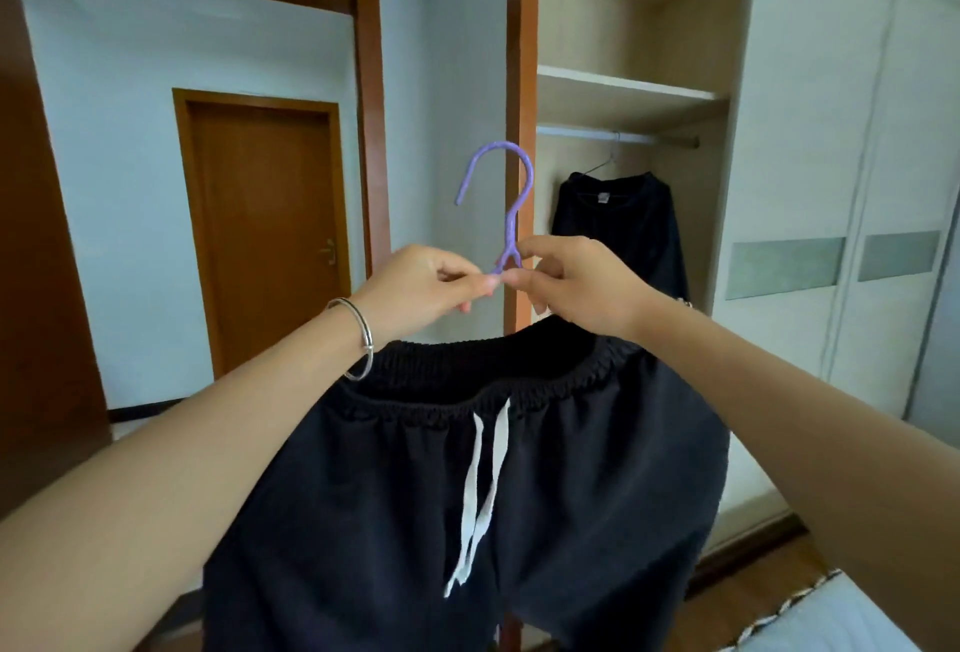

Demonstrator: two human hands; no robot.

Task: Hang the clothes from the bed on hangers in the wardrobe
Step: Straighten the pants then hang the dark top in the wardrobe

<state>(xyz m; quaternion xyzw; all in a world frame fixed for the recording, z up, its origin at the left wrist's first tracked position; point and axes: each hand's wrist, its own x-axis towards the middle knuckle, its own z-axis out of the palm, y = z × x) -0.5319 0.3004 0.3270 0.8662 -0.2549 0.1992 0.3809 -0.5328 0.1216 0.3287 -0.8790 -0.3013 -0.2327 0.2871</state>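
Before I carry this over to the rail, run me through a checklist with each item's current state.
1. Left hand pinches the hanger at the hook's base: ok.
2. Right hand pinches the same spot: ok.
3. Hook upright and free of cloth: ok.
4. Pants seated evenly on the hanger: cannot tell, its arms are hidden.
5. Rail has bare space left of the hung garment: ok.
6. Wardrobe open in front of the rail: ok.
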